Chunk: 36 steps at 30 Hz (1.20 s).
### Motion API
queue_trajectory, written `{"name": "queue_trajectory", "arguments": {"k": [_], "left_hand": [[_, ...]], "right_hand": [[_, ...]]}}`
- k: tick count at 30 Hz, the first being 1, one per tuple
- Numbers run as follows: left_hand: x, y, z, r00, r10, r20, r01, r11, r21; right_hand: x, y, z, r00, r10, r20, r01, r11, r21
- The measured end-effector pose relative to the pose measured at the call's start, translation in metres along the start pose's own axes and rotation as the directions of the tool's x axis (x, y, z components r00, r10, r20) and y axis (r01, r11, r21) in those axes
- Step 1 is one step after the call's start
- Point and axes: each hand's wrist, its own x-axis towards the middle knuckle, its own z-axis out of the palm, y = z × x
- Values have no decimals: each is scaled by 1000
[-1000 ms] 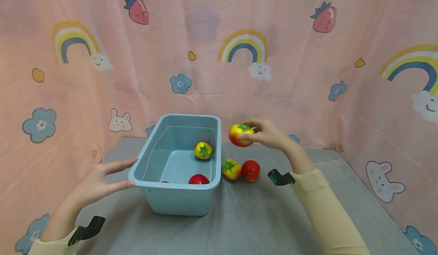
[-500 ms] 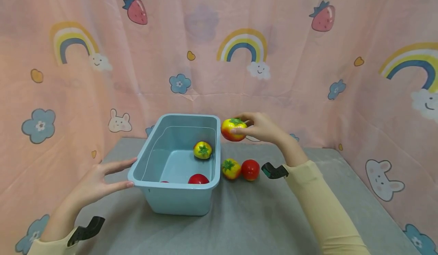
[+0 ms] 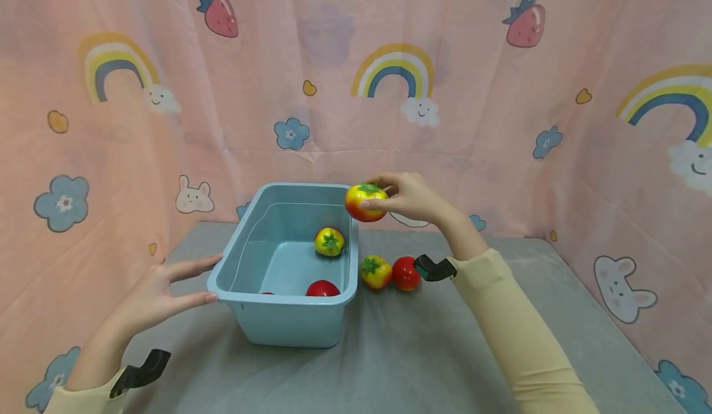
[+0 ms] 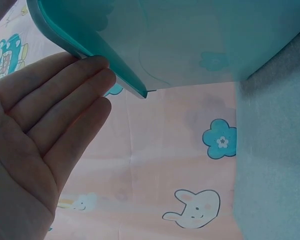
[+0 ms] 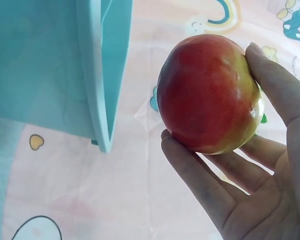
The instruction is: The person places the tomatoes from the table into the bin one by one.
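My right hand (image 3: 414,201) holds a yellow-and-red tomato (image 3: 360,204) with a green leafy top, between thumb and fingers, above the right rim of a light blue plastic bin (image 3: 286,321). The right wrist view shows the red underside of this tomato (image 5: 205,95). My left hand (image 3: 158,296) touches the bin's near left corner. Its fingers (image 4: 75,105) look straight along the rim in the left wrist view. Inside the bin lie a yellow tomato (image 3: 329,242) and a red round fruit (image 3: 322,288). A sliver of another red thing (image 3: 267,293) shows behind the front rim.
Right of the bin, another yellow-and-red tomato (image 3: 376,272) and a red round fruit (image 3: 406,274) sit side by side on the grey table cover (image 3: 423,352). A pink printed curtain (image 3: 245,117) hangs behind and along both sides.
My right hand has carried the tomato left and upward, from beside the bin to over its right rim. The left hand and the bin have stayed put.
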Motion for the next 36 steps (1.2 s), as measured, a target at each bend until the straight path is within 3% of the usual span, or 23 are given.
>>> {"name": "queue_trajectory", "arguments": {"k": [5,13,36], "left_hand": [[0,-1,0,1000,8,4,-8,999,-36],[0,-1,-1,1000,10,3,-10,1000,10],[-1,-2,2,1000,-9,-1,9,1000,-6]], "right_hand": [[6,-6,0,1000,-6,7,6,1000,7],[17,-16,4,1000,-8,13,8,1000,9],[43,-37,25,995,-48,82,47,999,23]]}}
